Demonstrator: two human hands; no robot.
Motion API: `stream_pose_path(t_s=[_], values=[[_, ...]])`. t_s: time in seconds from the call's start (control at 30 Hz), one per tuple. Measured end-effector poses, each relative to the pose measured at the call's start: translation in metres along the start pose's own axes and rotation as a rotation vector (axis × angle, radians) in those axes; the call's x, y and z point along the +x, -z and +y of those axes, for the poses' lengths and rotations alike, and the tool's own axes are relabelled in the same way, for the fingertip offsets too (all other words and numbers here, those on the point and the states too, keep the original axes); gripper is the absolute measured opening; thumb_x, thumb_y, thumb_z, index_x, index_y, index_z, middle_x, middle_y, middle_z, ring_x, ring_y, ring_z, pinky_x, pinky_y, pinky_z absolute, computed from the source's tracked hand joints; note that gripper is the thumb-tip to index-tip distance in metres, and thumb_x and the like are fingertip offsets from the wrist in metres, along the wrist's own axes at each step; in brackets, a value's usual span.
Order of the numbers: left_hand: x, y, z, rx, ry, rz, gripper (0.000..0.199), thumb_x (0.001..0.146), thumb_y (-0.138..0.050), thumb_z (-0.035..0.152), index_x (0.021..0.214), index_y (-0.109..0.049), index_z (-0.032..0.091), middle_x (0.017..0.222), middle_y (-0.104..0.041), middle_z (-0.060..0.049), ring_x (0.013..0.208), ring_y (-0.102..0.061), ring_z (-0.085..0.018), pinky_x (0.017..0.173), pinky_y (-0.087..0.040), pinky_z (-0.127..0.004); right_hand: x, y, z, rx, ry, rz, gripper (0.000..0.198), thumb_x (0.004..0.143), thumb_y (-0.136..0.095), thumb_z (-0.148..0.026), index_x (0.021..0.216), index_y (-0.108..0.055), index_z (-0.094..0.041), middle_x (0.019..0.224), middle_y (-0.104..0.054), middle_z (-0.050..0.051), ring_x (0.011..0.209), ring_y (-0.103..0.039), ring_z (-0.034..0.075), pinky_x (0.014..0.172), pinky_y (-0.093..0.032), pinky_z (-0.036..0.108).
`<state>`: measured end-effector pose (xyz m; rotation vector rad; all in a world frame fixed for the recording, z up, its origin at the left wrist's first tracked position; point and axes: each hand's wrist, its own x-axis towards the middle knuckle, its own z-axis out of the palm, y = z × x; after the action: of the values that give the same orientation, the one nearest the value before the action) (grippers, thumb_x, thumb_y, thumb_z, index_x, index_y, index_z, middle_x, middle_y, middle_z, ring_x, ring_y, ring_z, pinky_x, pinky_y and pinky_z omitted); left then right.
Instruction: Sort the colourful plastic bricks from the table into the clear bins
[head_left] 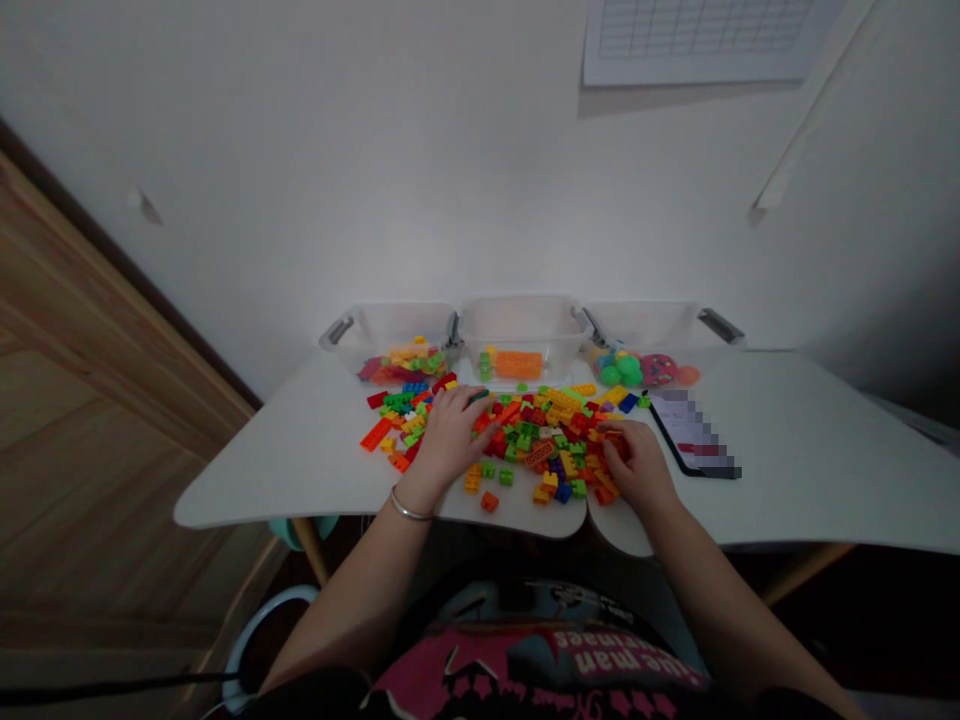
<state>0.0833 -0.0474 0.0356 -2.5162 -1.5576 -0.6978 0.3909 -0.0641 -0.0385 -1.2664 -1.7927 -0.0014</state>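
Observation:
A loose pile of colourful plastic toy bricks (559,408) spreads over the middle of the white table. Over its left part lies my left hand (452,430), a bracelet on the wrist, with thumb and fingers apart. A dark green brick (478,397) shows by those fingertips; whether they touch it I cannot tell. At the pile's right edge my right hand (639,468) has its fingers curled towards the thumb, around an orange brick (615,437) that is partly hidden. Several single bricks, one of them orange (490,501), lie nearer the front edge.
Three clear bins stand along the wall: the left bin (397,318) holds mixed bricks, the middle bin (521,315) a large orange block and small bricks, the right bin (645,318) balls and round toys. A phone or tablet (682,425) lies right of the pile.

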Motion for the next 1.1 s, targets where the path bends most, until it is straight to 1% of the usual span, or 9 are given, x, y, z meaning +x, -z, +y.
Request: stream_pose_path(t_s=[0.07,0.13,0.23,0.33,0.53,0.7,0.87,1.0,1.1], values=[[-0.015,-0.002,0.013,-0.012,-0.070,-0.050,0.044,0.094,-0.052,0.045,0.133,-0.058,0.027,0.143,-0.053,-0.007,0.136,-0.041,-0.028,0.120,-0.024,-0.053,0.000,0.000,0.001,0.000,0.003,0.001,0.021,0.085,-0.050,-0.024,0.102,-0.064,-0.023,0.100,-0.069,0.010,0.098,-0.061,0.028,0.089,-0.049,0.048],[-0.029,-0.006,0.026,-0.015,-0.144,-0.094,0.056,0.093,-0.050,0.053,0.142,-0.049,0.027,0.150,-0.047,-0.007,0.143,-0.034,-0.029,0.122,-0.015,-0.057,0.000,-0.001,0.001,-0.003,0.004,-0.002,0.022,0.085,-0.051,-0.024,0.102,-0.064,-0.022,0.101,-0.069,0.010,0.099,-0.061,0.028,0.089,-0.049,0.048],[-0.042,-0.015,0.038,-0.017,-0.244,-0.149,0.072,0.090,-0.049,0.063,0.152,-0.033,0.029,0.156,-0.039,-0.007,0.146,-0.029,-0.029,0.122,-0.015,-0.057,0.000,-0.001,0.001,-0.007,0.008,-0.002,0.022,0.085,-0.051,-0.023,0.102,-0.064,-0.022,0.101,-0.069,0.010,0.098,-0.061,0.028,0.089,-0.050,0.048],[-0.044,-0.025,0.041,0.013,-0.290,-0.158,0.074,0.090,-0.049,0.063,0.153,-0.029,0.031,0.156,-0.041,-0.007,0.146,-0.031,-0.029,0.122,-0.018,-0.055,0.000,-0.001,0.001,-0.003,0.007,0.004,0.022,0.084,-0.051,-0.023,0.102,-0.064,-0.022,0.100,-0.069,0.010,0.098,-0.062,0.028,0.088,-0.050,0.048],[-0.034,-0.038,0.036,0.081,-0.238,-0.126,0.061,0.094,-0.049,0.050,0.151,-0.034,0.032,0.155,-0.041,-0.006,0.144,-0.034,-0.030,0.121,-0.020,-0.057,0.000,-0.001,0.000,-0.001,-0.003,-0.007,0.023,0.083,-0.052,-0.023,0.102,-0.064,-0.023,0.101,-0.069,0.010,0.099,-0.061,0.028,0.089,-0.049,0.049],[-0.023,-0.042,0.037,0.067,-0.220,-0.122,0.057,0.091,-0.057,0.047,0.146,-0.043,0.037,0.155,-0.041,-0.006,0.143,-0.035,-0.032,0.118,-0.023,-0.062,0.001,-0.001,-0.001,-0.002,0.001,-0.012,0.022,0.083,-0.051,-0.023,0.102,-0.064,-0.023,0.099,-0.069,0.009,0.098,-0.062,0.028,0.089,-0.050,0.048],[-0.011,-0.042,0.040,0.004,-0.208,-0.103,0.031,0.088,-0.063,0.044,0.117,-0.069,0.034,0.152,-0.046,-0.004,0.140,-0.039,-0.031,0.117,-0.026,-0.062,0.002,-0.002,-0.001,-0.015,0.007,-0.015,0.023,0.083,-0.051,-0.022,0.102,-0.064,-0.023,0.100,-0.069,0.010,0.097,-0.062,0.028,0.088,-0.050,0.048],[-0.005,-0.040,0.036,-0.005,-0.180,-0.060,0.017,0.088,-0.063,0.040,0.097,-0.072,0.028,0.146,-0.053,-0.002,0.138,-0.042,-0.029,0.118,-0.025,-0.061,0.002,-0.004,0.001,-0.029,0.037,-0.012,0.023,0.083,-0.051,-0.022,0.102,-0.064,-0.022,0.100,-0.070,0.010,0.098,-0.062,0.028,0.088,-0.050,0.048],[-0.002,-0.036,0.033,0.006,-0.121,-0.014,0.014,0.087,-0.063,0.036,0.094,-0.071,0.026,0.141,-0.058,-0.005,0.133,-0.046,-0.028,0.118,-0.026,-0.059,0.004,-0.004,0.000,-0.030,0.046,-0.007,0.023,0.084,-0.050,-0.023,0.101,-0.065,-0.023,0.099,-0.071,0.009,0.097,-0.063,0.028,0.088,-0.050,0.049]])
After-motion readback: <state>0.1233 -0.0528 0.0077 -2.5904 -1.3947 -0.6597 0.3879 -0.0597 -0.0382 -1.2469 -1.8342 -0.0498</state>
